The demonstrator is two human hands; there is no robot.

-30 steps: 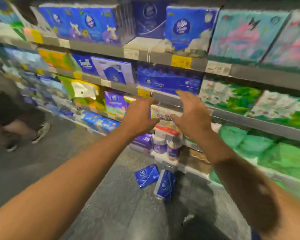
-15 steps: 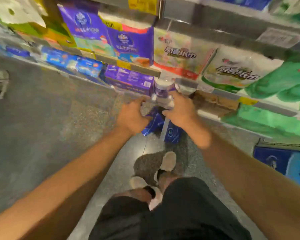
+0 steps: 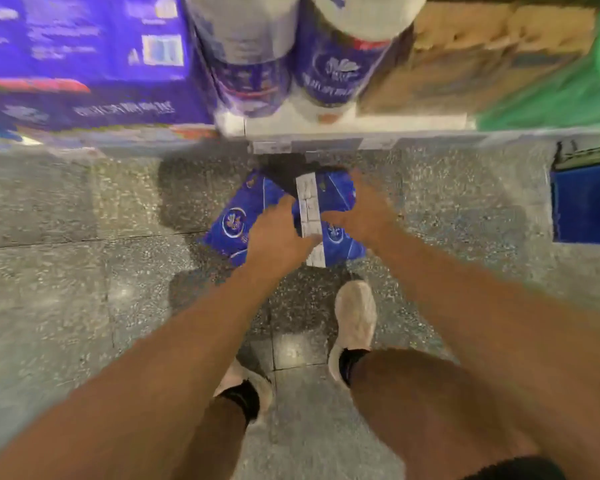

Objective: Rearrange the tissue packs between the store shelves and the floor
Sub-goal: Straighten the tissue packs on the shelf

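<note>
You were bent low over two blue tissue packs on the floor (image 3: pixel 66 271), right in front of the bottom shelf (image 3: pixel 326 142). The left pack (image 3: pixel 229 223) lay flat and tilted. The right pack (image 3: pixel 336 199) lay just beside it, with its white side strip facing up.

Your left hand (image 3: pixel 278 233) was over the spot where the two packs meet, with its fingers reaching forward. It looked like it was touching them, but the picture was too blurry for me to tell if it had a grip. Your right hand (image 3: pixel 361 211) was on the right pack, with the thumb on the near side and the fingers bent over the far side. It looked like it was starting to hold that pack.

I think this was the pick-up step. Next, you would need a firm hold on the soft packs, one in each hand or both squeezed together. Then you could lift them up to a free spot on a shelf.
</note>
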